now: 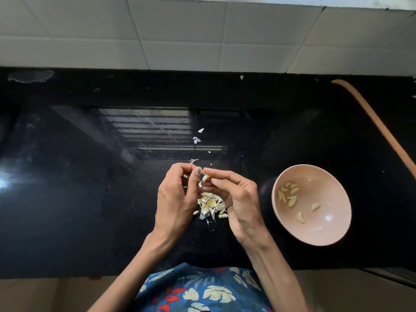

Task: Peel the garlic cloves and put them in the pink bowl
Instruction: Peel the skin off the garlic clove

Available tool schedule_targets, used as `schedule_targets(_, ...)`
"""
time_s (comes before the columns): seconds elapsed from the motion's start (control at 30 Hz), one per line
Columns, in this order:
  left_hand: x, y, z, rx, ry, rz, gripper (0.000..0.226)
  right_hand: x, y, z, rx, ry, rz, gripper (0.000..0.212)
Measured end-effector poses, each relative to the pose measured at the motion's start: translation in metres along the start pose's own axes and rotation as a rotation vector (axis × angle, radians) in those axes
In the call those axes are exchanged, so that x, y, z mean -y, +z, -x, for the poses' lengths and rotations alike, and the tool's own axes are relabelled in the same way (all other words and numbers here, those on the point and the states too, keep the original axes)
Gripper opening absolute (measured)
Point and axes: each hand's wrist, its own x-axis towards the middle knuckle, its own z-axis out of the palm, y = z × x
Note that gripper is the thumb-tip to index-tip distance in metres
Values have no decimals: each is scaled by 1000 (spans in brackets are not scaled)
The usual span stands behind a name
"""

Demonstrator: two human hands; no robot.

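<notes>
Both hands pinch one garlic clove (205,177) above a heap of skins (211,207) on the black counter (90,176): left hand (175,199) and right hand (238,199). Peeled cloves (289,194) lie in the pink bowl (337,230) to the right

Wall (180,30): pale square tiles, top of frame | Counter (67,221): glossy black top, fills the middle band | Reflection (157,131): slatted window in counter, centre | Glare (2,181): bright spot on counter, left edge | Smudge (30,76): grey patch on counter, upper left | Strip (382,131): orange-brown curve across counter, upper right | Floor (45,293): beige, bottom corners
</notes>
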Motion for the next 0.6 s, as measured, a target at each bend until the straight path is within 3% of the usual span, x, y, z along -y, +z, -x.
schedule_targets(0.13,-5,1,-1,-75,199,-170,17,4,3,1,-7,102,-129,18)
schedule_targets(0.23,-5,3,-1,-85,267,-216,22,4,5,-1,-45,129,-121,29)
schedule_targets(0.4,1,-6,-10,-150,121,-129,11,5,-3,4,-26,196,-105,43)
schedule_targets(0.5,4,-13,-16,-164,54,-89,9,6,-7,5,-39,187,-110,39)
schedule_targets(0.6,11,-14,-17,-71,17,-63,16,9,-9,4,-38,173,-146,30)
